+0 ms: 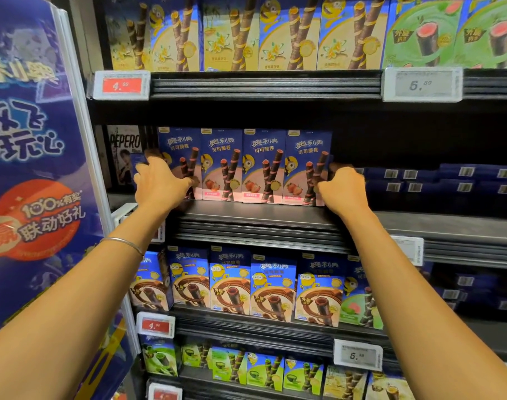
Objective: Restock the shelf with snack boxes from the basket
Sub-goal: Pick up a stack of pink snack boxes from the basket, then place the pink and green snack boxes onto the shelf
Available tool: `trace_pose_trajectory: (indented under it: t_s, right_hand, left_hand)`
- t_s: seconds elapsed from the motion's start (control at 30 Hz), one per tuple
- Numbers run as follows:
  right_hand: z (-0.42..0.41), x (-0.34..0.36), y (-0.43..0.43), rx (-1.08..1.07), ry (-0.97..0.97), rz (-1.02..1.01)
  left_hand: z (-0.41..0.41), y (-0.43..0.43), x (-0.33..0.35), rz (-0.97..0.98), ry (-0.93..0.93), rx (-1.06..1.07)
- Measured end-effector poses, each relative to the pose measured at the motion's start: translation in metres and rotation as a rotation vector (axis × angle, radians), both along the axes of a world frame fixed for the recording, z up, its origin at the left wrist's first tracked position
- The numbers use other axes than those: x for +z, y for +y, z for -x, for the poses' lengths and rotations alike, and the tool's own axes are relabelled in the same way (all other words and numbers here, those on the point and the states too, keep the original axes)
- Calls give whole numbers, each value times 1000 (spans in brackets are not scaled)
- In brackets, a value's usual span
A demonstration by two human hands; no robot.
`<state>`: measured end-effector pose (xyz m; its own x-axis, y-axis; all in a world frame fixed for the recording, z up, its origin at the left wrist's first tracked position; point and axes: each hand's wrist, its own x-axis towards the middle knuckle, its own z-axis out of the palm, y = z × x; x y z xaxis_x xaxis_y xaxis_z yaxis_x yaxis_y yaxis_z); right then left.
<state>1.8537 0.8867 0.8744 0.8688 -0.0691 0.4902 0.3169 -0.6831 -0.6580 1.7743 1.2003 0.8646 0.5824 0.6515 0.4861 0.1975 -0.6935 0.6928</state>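
A row of four strawberry wafer-roll boxes (244,166) is being squared up on the middle shelf (255,217), so the placing step appears to be in hand rather than the fetching one. The row is being pressed from both ends. The left hand (160,180) is being laid against the outer edge of the leftmost box, with the fingers spread fairly wide and wrapped over its front corner; the thumb is hidden behind the palm. The right hand (343,186) is being held against the right side of the rightmost box, with the fingers curled in narrowly; whether that box is actually being gripped or only nudged cannot be told. Neither box is being lifted: all four are standing upright, touching side by side, at the front lip of the shelf.

To the right of the row, dark blue boxes lying flat (437,180) are being kept further back, and a gap is being left in front of them. The basket is not being shown in this view.

The next move is judged to call for both hands being drawn away without the end boxes being tipped, and then for more boxes being brought up from the basket.
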Motion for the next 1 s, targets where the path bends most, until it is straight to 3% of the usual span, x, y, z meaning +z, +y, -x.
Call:
trace_pose_trajectory:
  t_s: [0.4, 0.57, 0.83, 1.0]
  right_hand:
    - [1, -1, 2, 28, 67, -68]
    - [3, -2, 7, 181, 140, -326]
    - [50, 3, -10, 274, 3, -475]
    - [104, -16, -37, 518, -107, -660]
  left_hand:
    - [-1, 7, -2, 30, 2, -47]
    - [4, 6, 2, 82, -58, -76]
    - [51, -48, 6, 291, -466, -331]
    - [104, -106, -22, 469, -641, -490]
